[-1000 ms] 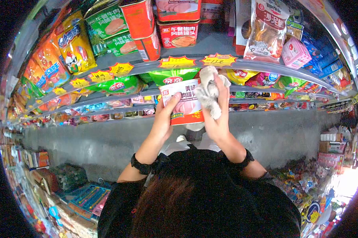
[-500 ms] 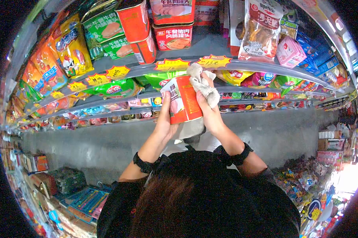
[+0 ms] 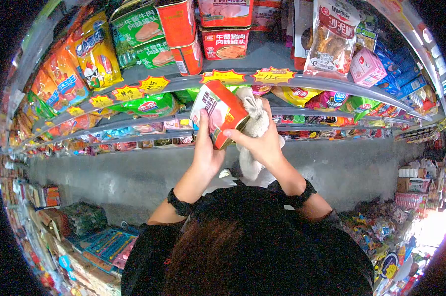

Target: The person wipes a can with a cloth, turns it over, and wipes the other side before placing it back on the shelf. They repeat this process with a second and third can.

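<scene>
A red luncheon meat can (image 3: 222, 111) is held tilted in front of the shelf, its white label with a meat picture facing up and left. My left hand (image 3: 206, 143) grips its left side, fingers partly hidden behind it. My right hand (image 3: 264, 141) is closed on a whitish cloth (image 3: 256, 121) at the can's right side, with the thumb on the can's lower right edge. The cloth hangs below the hand. Other red cans (image 3: 225, 43) and green cans (image 3: 151, 39) stand stacked on the shelf ahead.
Yellow price tags (image 3: 273, 75) line the shelf edge (image 3: 316, 83). Snack bags (image 3: 95, 52) stand at the left, a brown-and-clear food pouch (image 3: 331, 39) and a pink box (image 3: 368, 67) at the right. Lower shelves hold more packets. Grey floor (image 3: 119, 175) lies below; goods are piled behind on both sides.
The can has turned and tilted, showing more of its label. My right hand and the cloth have moved down along its side, and the thumb now rests on the can. The view shifted slightly.
</scene>
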Demonstrator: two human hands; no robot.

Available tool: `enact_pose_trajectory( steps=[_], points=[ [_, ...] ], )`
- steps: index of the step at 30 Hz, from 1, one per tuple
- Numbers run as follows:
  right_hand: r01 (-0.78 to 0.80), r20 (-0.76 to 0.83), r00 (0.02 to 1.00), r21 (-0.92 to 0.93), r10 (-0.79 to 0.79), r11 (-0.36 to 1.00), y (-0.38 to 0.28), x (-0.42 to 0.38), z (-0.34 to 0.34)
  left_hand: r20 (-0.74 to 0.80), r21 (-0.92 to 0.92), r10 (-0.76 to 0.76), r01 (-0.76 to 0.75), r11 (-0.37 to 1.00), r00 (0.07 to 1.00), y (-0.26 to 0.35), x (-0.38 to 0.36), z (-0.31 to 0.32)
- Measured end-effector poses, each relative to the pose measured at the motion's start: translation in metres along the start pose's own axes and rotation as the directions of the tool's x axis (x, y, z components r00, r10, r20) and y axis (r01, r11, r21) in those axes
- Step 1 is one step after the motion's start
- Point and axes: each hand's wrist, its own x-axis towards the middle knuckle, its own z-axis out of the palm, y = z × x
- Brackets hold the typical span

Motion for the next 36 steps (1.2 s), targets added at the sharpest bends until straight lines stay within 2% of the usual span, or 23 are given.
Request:
enact_pose_trajectory(
  steps=[2,5,6,7,8,9,11,12,14,15,16,17,19,20,21,23,24,25,27,29,31,33,36],
  points=[
    [-0.054,-0.003,0.999,-0.004,0.054,0.999,-0.003,0.003,-0.001,0.026,0.036,0.01,-0.011,0.999,1.0,-0.001,-0.001,-0.002],
    [-0.03,-0.051,0.998,0.029,0.031,0.999,0.01,0.003,-0.013,0.09,0.093,0.038,-0.047,0.995,0.995,0.002,0.006,-0.022],
    [-0.033,-0.006,0.999,0.157,0.034,0.987,-0.009,0.006,-0.014,0.138,0.258,0.026,-0.061,0.964,0.99,0.01,0.009,-0.031],
    [-0.031,-0.003,0.999,0.156,0.032,0.987,-0.016,0.007,-0.017,0.181,0.416,0.005,-0.081,0.906,0.983,0.017,0.009,-0.029],
    [-0.042,0.054,0.998,0.084,0.037,0.996,-0.02,0.007,-0.022,0.26,0.458,0.071,-0.188,0.869,0.963,0.024,0.005,-0.024],
    [-0.048,0.107,0.993,0.012,0.047,0.999,-0.023,0.007,-0.026,0.26,0.457,0.072,-0.188,0.869,0.963,0.028,0.006,-0.028],
    [-0.045,0.132,0.99,0.02,0.042,0.999,-0.024,0.007,-0.027,0.27,0.67,-0.108,-0.106,0.735,0.957,0.037,0.006,-0.038],
    [-0.036,0.143,0.989,-0.044,0.042,0.998,-0.022,0.007,-0.026,0.258,0.596,-0.058,-0.111,0.795,0.964,0.035,0.003,-0.031],
    [0.021,0.187,0.982,-0.246,0.026,0.969,-0.028,0.005,-0.023,0.214,0.621,-0.032,-0.111,0.776,0.976,0.032,0.005,-0.033],
    [0.023,0.193,0.981,-0.246,0.025,0.969,-0.029,0.004,-0.02,0.176,0.645,-0.008,-0.11,0.757,0.984,0.03,0.009,-0.036],
    [0.03,0.161,0.987,-0.218,0.006,0.975,-0.029,0.004,-0.017,0.189,0.723,-0.193,-0.003,0.691,0.963,0.041,0.017,-0.049],
    [0.036,0.126,0.992,-0.191,-0.012,0.981,-0.029,0.004,-0.014,0.191,0.725,-0.192,-0.006,0.689,0.963,0.032,0.021,-0.056],
    [-0.159,-0.029,0.986,0.16,0.166,0.974,-0.021,0.008,-0.015,0.015,0.453,-0.111,0.093,0.887,0.994,0.01,0.014,-0.049],
    [-0.073,-0.099,0.991,0.131,0.086,0.989,-0.026,0.01,-0.017,0.167,0.387,-0.185,0.109,0.916,0.968,0.01,0.006,-0.041],
    [0.01,-0.166,0.986,0.096,0.006,0.995,-0.032,0.012,-0.018,0.165,0.385,-0.183,0.107,0.917,0.969,0.01,0.003,-0.039],
    [-0.007,-0.171,0.985,0.15,0.033,0.989,-0.035,0.012,-0.024,0.117,0.407,-0.249,0.182,0.895,0.961,0.009,-0.001,-0.039],
    [0.23,-0.058,0.967,-0.22,-0.248,0.948,-0.041,0.011,-0.029,0.12,0.444,-0.264,0.185,0.876,0.957,0.007,0.0,-0.042],
    [0.459,0.147,0.879,-0.52,-0.455,0.72,-0.049,0.01,-0.032,0.119,0.444,-0.267,0.19,0.876,0.956,0.005,0.0,-0.044],
    [0.485,0.299,0.874,-0.59,-0.383,0.646,-0.058,0.004,-0.02,0.078,0.26,-0.268,0.24,0.935,0.96,0.001,-0.002,-0.039],
    [0.56,0.411,0.827,-0.668,-0.385,0.489,-0.052,-0.003,-0.013,0.057,0.272,-0.233,0.209,0.939,0.971,0.002,-0.01,-0.024],
    [0.555,0.43,0.832,-0.674,-0.351,0.489,-0.048,-0.005,-0.014,0.105,0.23,-0.223,0.195,0.953,0.969,0.003,-0.008,-0.023],
    [0.543,0.521,0.829,-0.666,-0.203,0.51,-0.045,-0.015,-0.018,0.088,0.211,-0.193,0.171,0.962,0.977,0.006,0.0,-0.03],
    [0.612,0.595,0.77,-0.583,-0.231,0.535,-0.041,-0.026,-0.023,0.14,0.212,-0.193,0.161,0.964,0.971,0.017,0.006,-0.039]
  ],
)
